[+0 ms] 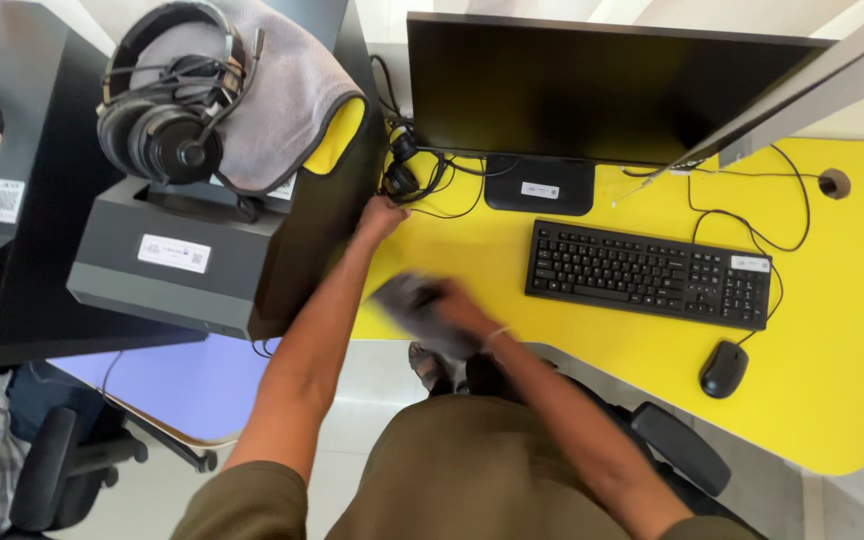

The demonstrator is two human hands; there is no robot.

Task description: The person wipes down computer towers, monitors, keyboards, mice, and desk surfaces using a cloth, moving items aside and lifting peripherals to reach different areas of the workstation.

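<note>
The right hand presses down on a grey cloth that lies on the yellow desk, close to the near edge. The hand and cloth are blurry, so the fingers seem curled over the cloth, but I cannot be sure how tight they grip it.

The left hand reaches further back. It rests at the spot where the desk meets the dark computer case. It looks closed or cupped there, with nothing clearly in it; I cannot tell for sure.

Just behind the left hand is a tangle of black cables. To the right of the cloth sits a black keyboard, and past it a black mouse. A dark monitor stands at the back on its stand.

On top of the computer case hang black headphones, with a second grey cloth draped beside them.

The cloth is on the left part of the desk, so the wiping looks to be going on there. The desk near the keyboard and mouse looks bright and clean, but no mark shows which parts are done. Those things are in their places, so the desk under them may be left to wipe.
</note>
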